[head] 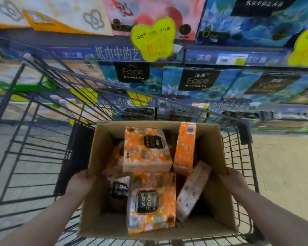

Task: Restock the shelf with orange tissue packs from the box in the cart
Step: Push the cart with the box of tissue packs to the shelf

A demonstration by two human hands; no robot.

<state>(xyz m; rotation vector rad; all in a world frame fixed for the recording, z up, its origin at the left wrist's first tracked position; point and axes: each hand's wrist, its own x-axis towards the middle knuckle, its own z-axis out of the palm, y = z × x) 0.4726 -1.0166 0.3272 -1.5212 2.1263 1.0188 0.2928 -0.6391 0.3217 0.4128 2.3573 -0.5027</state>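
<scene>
An open cardboard box sits in a black wire cart. Several orange tissue packs lie inside it: one flat at the back, one flat at the front, one on its edge at the right, and a paler pack leaning against the right wall. My left hand grips the box's left wall. On the opposite wall, my right hand holds the outside, with its fingers hidden behind the cardboard.
Store shelves stand just beyond the cart, filled with blue tissue packs and pink and white packs above. Yellow price tags hang from the shelf edges. Tiled floor shows left and right of the cart.
</scene>
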